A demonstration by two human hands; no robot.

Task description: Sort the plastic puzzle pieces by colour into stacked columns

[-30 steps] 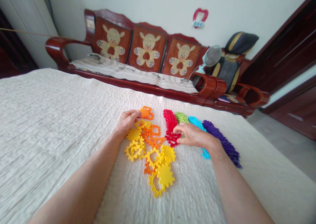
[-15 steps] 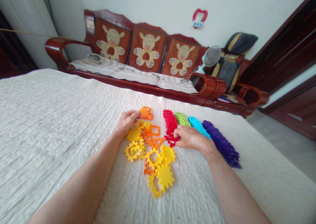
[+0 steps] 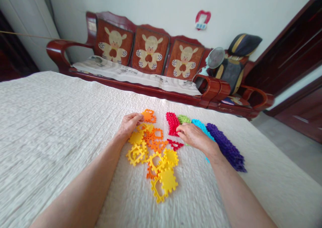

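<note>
My left hand (image 3: 131, 123) has its fingertips closed on the left edge of an orange interlocking tile (image 3: 148, 115) at the far end of a loose pile. My right hand (image 3: 192, 134) is curled with its fingers against the near end of a row of red interlocking tiles (image 3: 172, 122); a red tile seems pinched there, partly hidden by the fingers. One red triangular tile (image 3: 175, 144) lies apart, just nearer to me. Yellow tiles (image 3: 168, 179) and orange tiles (image 3: 152, 142) are scattered between my forearms, some overlapping.
Right of the red row lie rows of green tiles (image 3: 184, 119), light blue tiles (image 3: 202, 127) and purple tiles (image 3: 226, 147); my right hand covers part of the green and blue ones. A white quilted cloth (image 3: 62, 120) covers the table. Behind stands a wooden sofa (image 3: 141, 87) with a small fan (image 3: 215, 57) beside it.
My right hand has shifted slightly away from me along the red row, leaving the red triangular tile fully visible and apart from the row. My left hand has stayed in place.
</note>
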